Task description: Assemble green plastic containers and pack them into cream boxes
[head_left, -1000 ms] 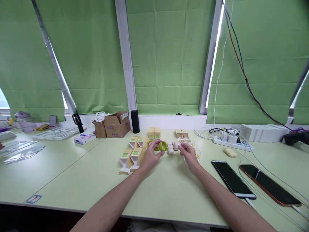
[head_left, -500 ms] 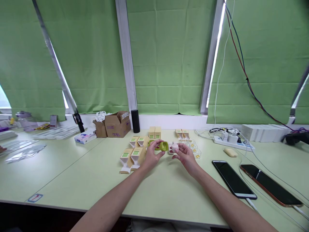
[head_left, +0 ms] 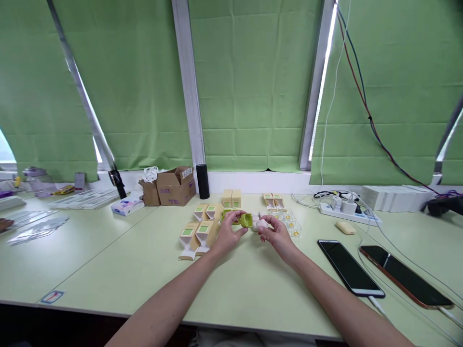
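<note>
Between the fingertips of my left hand (head_left: pixel 232 233) is a small yellow-green hollow case (head_left: pixel 246 220), tilted so that its inside shows. My right hand (head_left: pixel 279 234) pinches a small rounded white piece (head_left: pixel 262 224), just to the right of the green case and apart from it. Behind the right fingers another white part shows, mostly hidden. Left of my left hand stand several small tan boxes (head_left: pixel 207 229) with green labels and open white flaps. Clear round-celled packs (head_left: pixel 294 226) with gold dots lie just beyond my right hand.
Two phones (head_left: pixel 349 266) lie at the right, cables attached, near a power strip (head_left: pixel 347 212). At the back are a cardboard box (head_left: pixel 176 187) and a black cylinder (head_left: pixel 203 181). Another person's hand (head_left: pixel 5 224) touches clear plastic sheets at the left edge.
The white piece in my right hand has tipped and dropped slightly, and the right fingers have curled. My left hand barely moved. The other person's hand has come further into view.
</note>
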`<state>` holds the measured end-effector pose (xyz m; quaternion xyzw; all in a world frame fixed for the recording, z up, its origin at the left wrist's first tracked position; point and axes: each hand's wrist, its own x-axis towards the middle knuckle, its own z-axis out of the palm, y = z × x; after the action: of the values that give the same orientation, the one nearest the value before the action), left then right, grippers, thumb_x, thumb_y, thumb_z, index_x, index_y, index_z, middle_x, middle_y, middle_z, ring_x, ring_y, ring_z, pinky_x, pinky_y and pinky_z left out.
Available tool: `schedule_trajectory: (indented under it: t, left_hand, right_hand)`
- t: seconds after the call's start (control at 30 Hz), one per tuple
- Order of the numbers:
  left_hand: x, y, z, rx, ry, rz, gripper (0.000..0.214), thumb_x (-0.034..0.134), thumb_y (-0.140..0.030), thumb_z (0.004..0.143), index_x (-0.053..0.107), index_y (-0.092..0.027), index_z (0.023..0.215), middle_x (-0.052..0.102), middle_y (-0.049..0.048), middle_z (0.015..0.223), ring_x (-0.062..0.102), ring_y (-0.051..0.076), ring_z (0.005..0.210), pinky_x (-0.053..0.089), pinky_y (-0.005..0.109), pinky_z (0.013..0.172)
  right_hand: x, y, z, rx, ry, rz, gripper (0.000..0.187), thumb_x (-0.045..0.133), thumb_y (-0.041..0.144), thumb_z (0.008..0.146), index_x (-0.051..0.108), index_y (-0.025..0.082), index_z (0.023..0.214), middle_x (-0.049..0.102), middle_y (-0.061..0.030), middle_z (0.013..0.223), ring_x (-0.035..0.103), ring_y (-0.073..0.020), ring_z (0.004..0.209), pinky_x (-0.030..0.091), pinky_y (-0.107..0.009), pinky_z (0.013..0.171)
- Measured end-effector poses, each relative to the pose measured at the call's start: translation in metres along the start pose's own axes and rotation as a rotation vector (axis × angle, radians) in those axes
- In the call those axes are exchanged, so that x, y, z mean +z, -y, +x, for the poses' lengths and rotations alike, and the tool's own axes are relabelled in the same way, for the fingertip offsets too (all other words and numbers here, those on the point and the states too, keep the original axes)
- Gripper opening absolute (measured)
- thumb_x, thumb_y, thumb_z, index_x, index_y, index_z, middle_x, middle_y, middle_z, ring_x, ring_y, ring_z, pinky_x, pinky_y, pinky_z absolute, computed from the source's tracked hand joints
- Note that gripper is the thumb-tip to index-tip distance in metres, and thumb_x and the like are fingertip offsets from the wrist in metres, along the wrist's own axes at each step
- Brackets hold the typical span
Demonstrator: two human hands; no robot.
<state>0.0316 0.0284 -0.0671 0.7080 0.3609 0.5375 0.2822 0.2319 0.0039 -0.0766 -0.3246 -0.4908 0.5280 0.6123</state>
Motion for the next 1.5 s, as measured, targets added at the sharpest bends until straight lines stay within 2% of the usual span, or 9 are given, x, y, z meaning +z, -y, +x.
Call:
schedule_trajectory:
  t: [0.1,0.23,0.33,0.5,0.8,1.07,1.5]
  left_hand:
    - [0.000,-0.001,-0.001,-0.021,-0.006,0.044,0.047,0.076,-0.013,0.074,0.069,-0.021,0.120,0.063,0.0108,0.126,0.062,0.025,0.117,0.049,0.044,0.106]
    - [0.001,-0.001,-0.002,-0.034,-0.020,0.086,0.046,0.078,-0.014,0.074,0.070,-0.022,0.118,0.061,0.0100,0.123,0.063,0.025,0.114,0.050,0.045,0.105]
    - [0.002,-0.001,-0.002,-0.028,-0.016,0.101,0.046,0.078,-0.013,0.074,0.070,-0.022,0.118,0.060,0.0096,0.123,0.063,0.024,0.112,0.051,0.045,0.106]
    - [0.003,-0.005,-0.003,-0.031,-0.005,0.108,0.049,0.078,-0.008,0.072,0.071,-0.023,0.118,0.058,0.0089,0.123,0.062,0.024,0.115,0.049,0.045,0.108]
    - [0.005,-0.016,-0.007,-0.085,0.018,0.102,0.049,0.083,-0.009,0.068,0.075,-0.027,0.114,0.053,0.0069,0.123,0.056,0.027,0.126,0.042,0.047,0.117]
    - [0.004,-0.019,-0.008,-0.067,0.047,0.099,0.049,0.088,-0.014,0.068,0.078,-0.031,0.113,0.052,0.0070,0.124,0.055,0.029,0.126,0.041,0.048,0.117]
    - [0.003,-0.017,-0.008,-0.070,0.068,0.100,0.051,0.094,-0.018,0.062,0.079,-0.028,0.110,0.050,0.0071,0.122,0.056,0.028,0.124,0.041,0.048,0.117]
  right_hand:
    - [-0.001,0.001,0.001,0.071,-0.007,0.009,0.051,0.095,0.043,0.059,0.071,0.018,0.096,0.073,-0.0061,0.097,0.059,-0.0116,0.063,0.045,-0.024,0.052]
    - [-0.002,0.004,0.002,0.129,0.034,0.105,0.052,0.096,0.038,0.055,0.076,0.016,0.098,0.076,-0.0106,0.101,0.063,-0.0146,0.067,0.047,-0.026,0.055]
    - [-0.002,0.005,0.002,0.104,0.040,0.114,0.054,0.096,0.036,0.055,0.076,0.017,0.101,0.077,-0.0095,0.093,0.064,-0.0162,0.067,0.047,-0.028,0.057]
    - [0.000,0.002,0.002,0.029,-0.009,0.019,0.054,0.094,0.047,0.059,0.077,0.017,0.100,0.070,-0.0030,0.075,0.053,-0.0112,0.056,0.044,-0.028,0.054]
    - [0.000,0.006,-0.001,-0.006,0.025,-0.101,0.053,0.092,0.055,0.062,0.081,0.016,0.097,0.071,-0.0043,0.076,0.056,-0.0147,0.065,0.047,-0.028,0.057]
    - [0.000,0.008,-0.003,-0.025,0.063,-0.152,0.049,0.089,0.057,0.066,0.082,0.016,0.094,0.071,-0.0057,0.076,0.059,-0.0169,0.067,0.049,-0.029,0.058]
    - [0.001,0.006,-0.002,-0.053,0.037,-0.203,0.054,0.085,0.066,0.067,0.078,0.016,0.085,0.064,-0.0016,0.060,0.054,-0.0150,0.054,0.048,-0.031,0.056]
